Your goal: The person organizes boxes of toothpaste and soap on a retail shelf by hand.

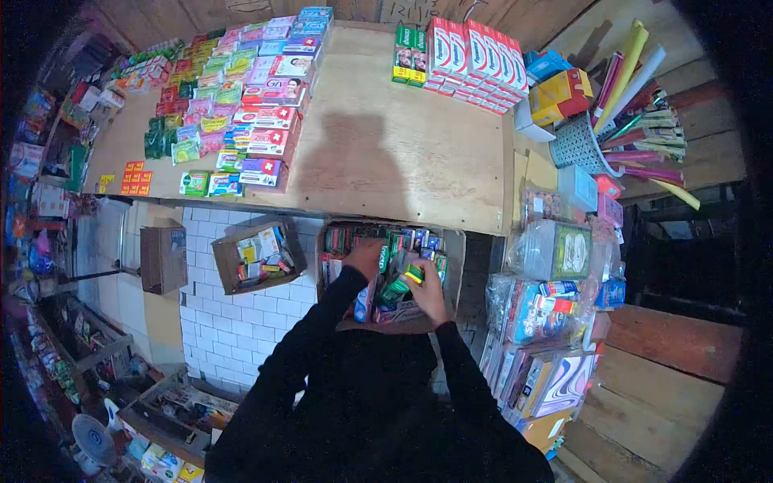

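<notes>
In front of me is an open cardboard box (459, 278) packed with small cartons, mostly green, blue, red and white. My right hand (431, 296) reaches into its right side and grips a green toothpaste box (397, 288) with a yellow end. On the left side, my left hand (366, 258) is closed at the edge of another green box (384, 258) with white lettering. Its fingertips are partly hidden, but they appear to hold that box. Two similar green and yellow toothpaste boxes (409, 56) stand on the wooden table (354, 153) beyond.
Red and white toothpaste boxes (475, 60) fill the table's back right. Rows of soap packs (270, 117) cover its left. A smaller carton (258, 258) of mixed packs sits left of my box. Plastic-wrapped stock (555, 249) and a basket (578, 145) of long rolls line the right.
</notes>
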The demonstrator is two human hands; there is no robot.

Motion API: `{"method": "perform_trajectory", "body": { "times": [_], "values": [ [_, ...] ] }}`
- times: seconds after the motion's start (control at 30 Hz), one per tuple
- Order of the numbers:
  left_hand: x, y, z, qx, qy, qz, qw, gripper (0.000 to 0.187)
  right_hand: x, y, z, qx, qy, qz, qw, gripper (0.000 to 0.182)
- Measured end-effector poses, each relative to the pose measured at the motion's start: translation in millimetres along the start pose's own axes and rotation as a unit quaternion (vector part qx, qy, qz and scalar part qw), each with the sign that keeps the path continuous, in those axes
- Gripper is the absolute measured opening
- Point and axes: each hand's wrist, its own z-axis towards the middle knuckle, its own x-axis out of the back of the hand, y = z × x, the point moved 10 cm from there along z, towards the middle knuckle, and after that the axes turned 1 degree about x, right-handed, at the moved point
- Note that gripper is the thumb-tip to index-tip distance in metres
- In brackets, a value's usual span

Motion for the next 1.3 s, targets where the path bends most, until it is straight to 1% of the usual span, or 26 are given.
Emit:
{"method": "perform_trajectory", "body": {
  "times": [0.07, 0.1, 0.13, 0.17, 0.2, 0.23, 0.27, 0.3, 0.33, 0.37, 0.47, 0.57, 0.6, 0.63, 0.67, 0.7, 0.77, 0.87, 0.93, 0.97, 1.07, 1.1, 1.2, 1.23, 1.3],
  "values": [
    [-36, -9, 17, -0.018, -0.052, 0.076, 0.996, 0.027, 12, -14, -13, -0.018, 0.021, 0.02, 0.999, 0.037],
    [-50, -13, 22, 0.058, -0.149, 0.153, 0.975, 0.024, 23, -33, -15, -0.031, 0.036, 0.008, 0.999, 0.036],
    [-63, -24, 24, 0.034, -0.11, 0.195, 0.974, 0.021, 32, -45, -18, -0.031, 0.043, -0.004, 0.999, 0.036],
    [-92, -47, 24, 0.01, -0.071, 0.236, 0.969, 0.02, 40, -54, -22, -0.031, 0.05, -0.017, 0.998, 0.037],
    [-95, -43, 25, -0.015, -0.032, 0.275, 0.961, 0.019, 46, -58, -28, -0.033, 0.056, -0.029, 0.997, 0.037],
    [-114, -62, 27, 0.063, -0.184, 0.288, 0.938, 0.028, 55, -67, -31, -0.012, 0.075, -0.047, 0.996, 0.04],
    [-127, -72, 28, 0.042, -0.16, 0.315, 0.935, 0.031, 64, -69, -35, -0.033, 0.085, -0.032, 0.995, 0.041],
    [-161, -106, 24, 0.02, -0.134, 0.34, 0.931, 0.034, 76, -82, -38, -0.053, 0.095, -0.017, 0.994, 0.042],
    [-178, -123, 23, -0.002, -0.107, 0.364, 0.925, 0.038, 85, -86, -41, -0.072, 0.104, -0.002, 0.992, 0.042],
    [-200, -139, 17, 0.026, -0.304, 0.347, 0.887, 0.046, 94, -81, -48, -0.061, 0.121, -0.07, 0.988, 0.043],
    [-151, -103, 19, 0.122, -0.315, 0.317, 0.886, 0.043, 118, -67, -64, -0.107, 0.187, -0.019, 0.976, 0.043],
    [-145, -98, 22, 0.104, -0.288, 0.29, 0.907, 0.05, 133, -49, -79, -0.121, 0.222, -0.018, 0.967, 0.04],
    [-136, -88, 29, 0.079, -0.221, 0.304, 0.923, 0.056, 136, -49, -81, -0.123, 0.234, -0.014, 0.964, 0.04],
    [-140, -89, 31, 0.067, -0.254, 0.294, 0.919, 0.061, 138, -51, -83, -0.144, 0.231, -0.008, 0.962, 0.039],
    [-146, -93, 27, 0.063, -0.319, 0.266, 0.908, 0.066, 139, -54, -82, -0.129, 0.237, -0.03, 0.963, 0.039],
    [-138, -80, 27, 0.06, -0.381, 0.227, 0.894, 0.071, 140, -55, -83, -0.114, 0.242, -0.051, 0.962, 0.039],
    [-125, -58, 19, 0.069, -0.428, 0.141, 0.89, 0.082, 142, -56, -82, -0.104, 0.244, -0.078, 0.961, 0.039],
    [-106, -64, -5, 0.077, -0.34, -0.017, 0.937, 0.062, 142, -50, -80, -0.113, 0.237, -0.076, 0.962, 0.04],
    [-68, -46, -10, 0.057, -0.246, -0.135, 0.958, 0.053, 137, -36, -77, -0.098, 0.235, -0.052, 0.966, 0.041],
    [-44, -34, -11, 0.048, -0.198, -0.192, 0.96, 0.049, 136, -43, -70, -0.093, 0.222, -0.047, 0.969, 0.043],
    [30, 30, 1, 0.013, -0.105, -0.246, 0.964, 0.045, 117, -33, -54, -0.118, 0.175, 0.028, 0.977, 0.043],
    [41, 42, 5, 0.005, -0.102, -0.235, 0.967, 0.048, 112, -41, -44, -0.115, 0.15, 0.028, 0.982, 0.043],
    [57, 59, 17, -0.059, -0.08, -0.258, 0.961, 0.048, 94, -27, -28, -0.145, 0.127, 0.112, 0.975, 0.044],
    [55, 61, 20, -0.069, -0.087, -0.24, 0.964, 0.048, 95, -33, -21, -0.112, 0.138, 0.102, 0.979, 0.045],
    [50, 61, 25, -0.089, -0.099, -0.202, 0.97, 0.047, 89, -30, -13, -0.105, 0.142, 0.101, 0.979, 0.045]
  ]
}}
